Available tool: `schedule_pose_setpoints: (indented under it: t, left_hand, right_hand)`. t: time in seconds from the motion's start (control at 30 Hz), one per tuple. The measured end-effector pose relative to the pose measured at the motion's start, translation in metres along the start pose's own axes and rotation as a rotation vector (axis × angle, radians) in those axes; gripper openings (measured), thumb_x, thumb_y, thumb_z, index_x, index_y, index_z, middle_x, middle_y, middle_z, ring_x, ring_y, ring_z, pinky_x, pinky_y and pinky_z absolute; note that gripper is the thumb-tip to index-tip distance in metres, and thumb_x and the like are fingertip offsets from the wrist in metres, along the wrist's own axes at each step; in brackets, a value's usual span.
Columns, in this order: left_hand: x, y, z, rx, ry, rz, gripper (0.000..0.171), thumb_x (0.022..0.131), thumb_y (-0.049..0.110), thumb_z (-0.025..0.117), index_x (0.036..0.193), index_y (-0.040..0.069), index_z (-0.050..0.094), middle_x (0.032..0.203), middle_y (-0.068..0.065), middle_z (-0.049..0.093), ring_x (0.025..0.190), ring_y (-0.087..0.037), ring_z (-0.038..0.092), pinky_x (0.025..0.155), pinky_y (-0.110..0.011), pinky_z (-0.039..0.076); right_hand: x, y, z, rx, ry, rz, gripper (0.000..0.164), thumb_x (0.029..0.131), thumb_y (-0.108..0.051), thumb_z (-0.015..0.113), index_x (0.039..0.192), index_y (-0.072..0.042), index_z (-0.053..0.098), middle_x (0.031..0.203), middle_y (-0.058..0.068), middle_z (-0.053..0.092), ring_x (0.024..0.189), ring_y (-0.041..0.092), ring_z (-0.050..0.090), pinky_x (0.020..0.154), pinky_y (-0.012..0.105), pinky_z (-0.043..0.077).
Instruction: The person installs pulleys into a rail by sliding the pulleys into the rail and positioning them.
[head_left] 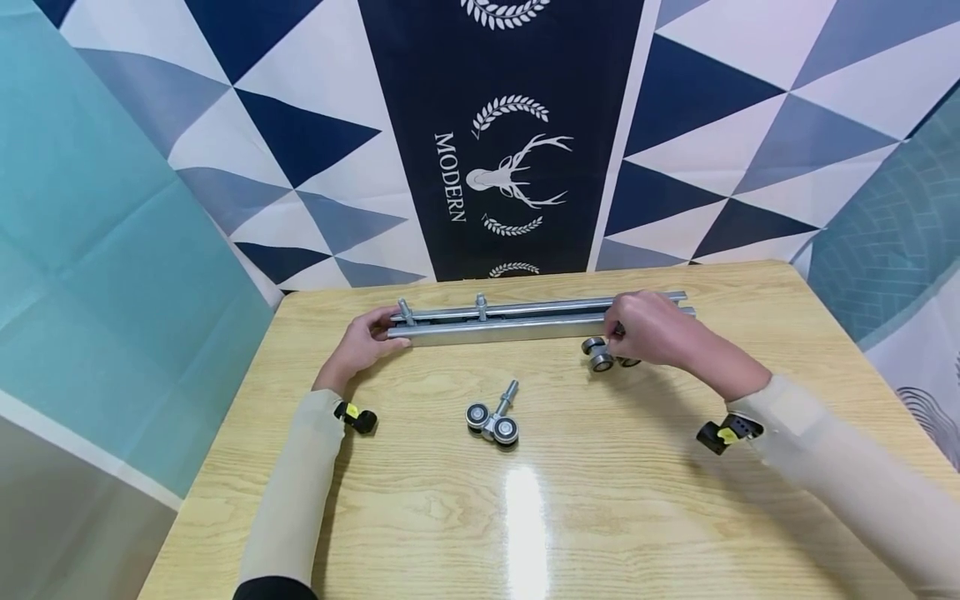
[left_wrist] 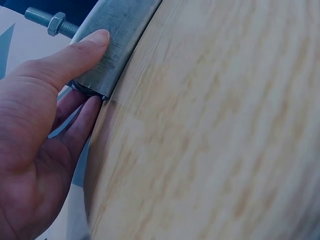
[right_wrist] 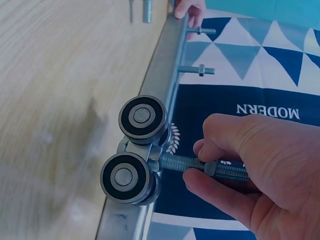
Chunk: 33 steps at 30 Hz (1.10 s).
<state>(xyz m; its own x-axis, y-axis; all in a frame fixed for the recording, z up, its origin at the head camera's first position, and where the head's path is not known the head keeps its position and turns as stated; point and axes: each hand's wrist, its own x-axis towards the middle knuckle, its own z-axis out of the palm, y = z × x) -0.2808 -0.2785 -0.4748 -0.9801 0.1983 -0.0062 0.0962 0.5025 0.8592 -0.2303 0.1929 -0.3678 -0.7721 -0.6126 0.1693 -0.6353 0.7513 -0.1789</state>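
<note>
A galvanized metal track (head_left: 495, 332) with a slot along its top lies near the back of the wooden table. Two threaded bolts with nuts, a left bolt (head_left: 406, 312) and a second bolt (head_left: 481, 307), stand up out of the slot. My left hand (head_left: 367, 337) grips the track's left end, thumb (left_wrist: 95, 42) on its front wall and fingertips at the open end. In my right hand (head_left: 651, 327) a roller trolley (right_wrist: 142, 117) is pinched by its threaded bolt (right_wrist: 182, 163), its wheels in front of the track near the right end.
Another roller trolley (head_left: 495, 423) lies on the table (head_left: 420, 517) in front of the track, its bolt pointing up and to the right. Behind the table hangs a patterned cloth (head_left: 517, 242), with a teal panel (head_left: 112, 250) at the left.
</note>
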Motion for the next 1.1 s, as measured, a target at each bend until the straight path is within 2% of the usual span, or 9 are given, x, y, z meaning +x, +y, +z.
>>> schedule_pose_setpoints:
  t: [0.23,0.47,0.63,0.87,1.1]
  left_hand:
    - [0.000,-0.002,0.000,0.003,-0.002,0.002,0.069,0.085,0.020,0.081,0.146,0.013,0.051,0.135,-0.020,0.057,0.122,-0.033,0.054,0.112,-0.050,0.044]
    - [0.001,-0.002,-0.001,0.005,-0.001,0.007,0.070,0.084,0.021,0.082,0.146,0.012,0.051,0.134,-0.020,0.057,0.121,-0.032,0.055,0.112,-0.049,0.045]
    - [0.001,-0.001,-0.001,0.010,-0.004,0.004,0.072,0.083,0.025,0.082,0.147,0.014,0.051,0.135,-0.019,0.058,0.121,-0.031,0.055,0.112,-0.049,0.045]
    - [0.001,-0.001,0.000,0.002,-0.004,-0.002,0.069,0.084,0.021,0.081,0.146,0.013,0.052,0.135,-0.020,0.058,0.121,-0.032,0.054,0.113,-0.050,0.044]
    - [0.000,0.000,0.000,0.006,0.000,0.001,0.069,0.084,0.021,0.082,0.146,0.012,0.052,0.134,-0.020,0.058,0.119,-0.032,0.054,0.112,-0.050,0.045]
  right_hand:
    - [0.000,0.004,-0.014,-0.003,-0.004,0.036,0.021,0.072,0.000,0.070,0.061,-0.018,0.067,0.071,0.002,0.066,0.055,0.011,0.048,0.048,0.026,0.038]
    - [-0.001,0.012,-0.026,-0.033,0.030,0.044,0.018,0.071,0.000,0.069,0.063,-0.016,0.070,0.072,0.003,0.068,0.057,0.011,0.051,0.051,0.027,0.043]
    - [-0.004,0.021,-0.032,-0.031,0.007,0.066,0.010,0.072,-0.003,0.071,0.068,-0.012,0.073,0.072,0.001,0.069,0.055,0.011,0.051,0.051,0.028,0.044]
    - [-0.006,0.032,-0.040,-0.026,-0.013,0.069,0.013,0.071,-0.003,0.071,0.066,-0.015,0.073,0.070,0.000,0.069,0.053,0.010,0.051,0.051,0.029,0.044]
    - [-0.007,0.050,-0.046,-0.031,-0.038,0.095,0.005,0.072,-0.006,0.075,0.070,-0.011,0.076,0.074,0.001,0.073,0.055,0.010,0.055,0.054,0.033,0.048]
